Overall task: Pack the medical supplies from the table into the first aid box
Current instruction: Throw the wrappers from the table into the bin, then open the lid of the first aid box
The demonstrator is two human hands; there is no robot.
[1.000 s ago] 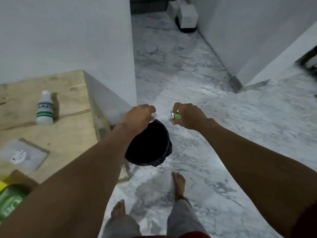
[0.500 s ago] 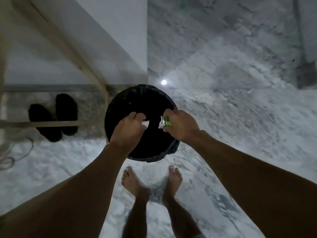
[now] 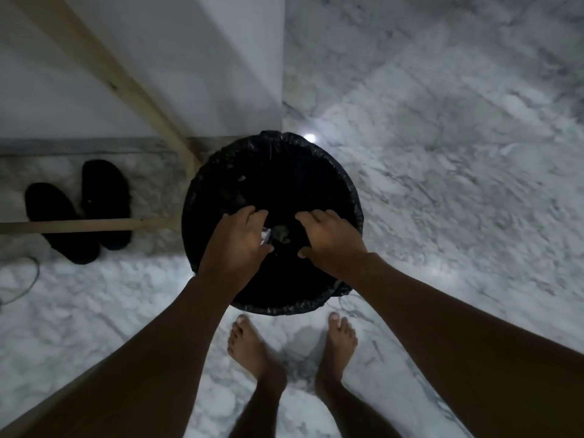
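Note:
I look straight down into a round bin with a black liner [image 3: 221,172] on the marble floor. Both hands hover over its opening. My left hand [image 3: 235,245] pinches a small whitish wrapper scrap [image 3: 265,238] between thumb and fingers. My right hand [image 3: 331,240] is just to the right, fingers spread downward and holding nothing. Between the hands a crumpled greenish wrapper [image 3: 281,233] shows against the dark inside of the bin. The table, the supplies and the first aid box are out of view.
Wooden table legs and a crossbar [image 3: 94,224] run on the left beside the bin. A pair of black slippers [image 3: 79,210] lies under them, with a cable [image 3: 22,279] nearby. A white wall [image 3: 189,58] stands behind. My bare feet [image 3: 252,352] are just before the bin.
My view has tilted from the table edge down onto the bin. Both hands lowered over the opening, and the right hand opened and let the green wrapper go.

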